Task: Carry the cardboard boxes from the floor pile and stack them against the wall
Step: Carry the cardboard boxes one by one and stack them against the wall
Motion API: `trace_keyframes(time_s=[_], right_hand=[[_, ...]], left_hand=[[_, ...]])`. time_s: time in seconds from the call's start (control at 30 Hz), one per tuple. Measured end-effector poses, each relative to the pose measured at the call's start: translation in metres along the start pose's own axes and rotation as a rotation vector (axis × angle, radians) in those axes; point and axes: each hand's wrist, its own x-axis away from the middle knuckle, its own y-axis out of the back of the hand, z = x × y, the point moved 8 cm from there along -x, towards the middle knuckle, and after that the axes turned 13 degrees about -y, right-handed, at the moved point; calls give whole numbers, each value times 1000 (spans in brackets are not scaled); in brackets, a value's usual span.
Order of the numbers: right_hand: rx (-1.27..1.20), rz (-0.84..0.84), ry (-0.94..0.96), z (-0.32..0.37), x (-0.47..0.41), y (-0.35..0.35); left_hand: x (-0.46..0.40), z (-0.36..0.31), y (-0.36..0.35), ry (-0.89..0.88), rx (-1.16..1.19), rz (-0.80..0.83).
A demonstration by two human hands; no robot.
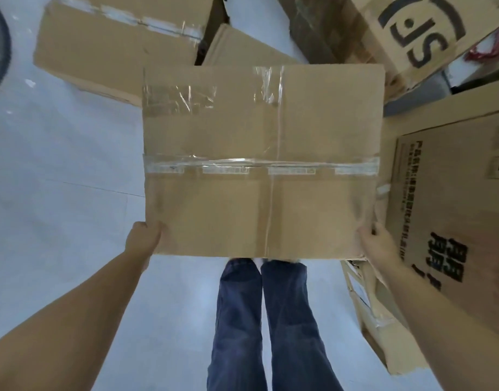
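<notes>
Both hands grip taped cardboard box [262, 162]; left hand [142, 235] fingers curled under edge, right hand [376, 241] fingers clamped on corner

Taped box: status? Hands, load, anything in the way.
Left hand and right hand grip taped box at near corners. Box off the floor. More boxes ahead and right.

You're only getting one view here, a wide-angle cam sitting on your head and pointing almost straight down past your arms to your legs [270, 320] and the pale floor [59, 165]. It's sitting close, so the box [259, 159] you're carrying is filling the middle of the frame.
</notes>
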Motion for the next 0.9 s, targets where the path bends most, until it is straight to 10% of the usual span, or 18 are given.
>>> trace_keyframes(time_s=[0.5, 0.9], right_hand=[[188, -210, 442, 147, 98, 123], [449, -15, 812, 184, 268, 124]], left_hand=[[27, -119, 149, -409, -89, -259], [253, 30, 244, -167, 153, -505]])
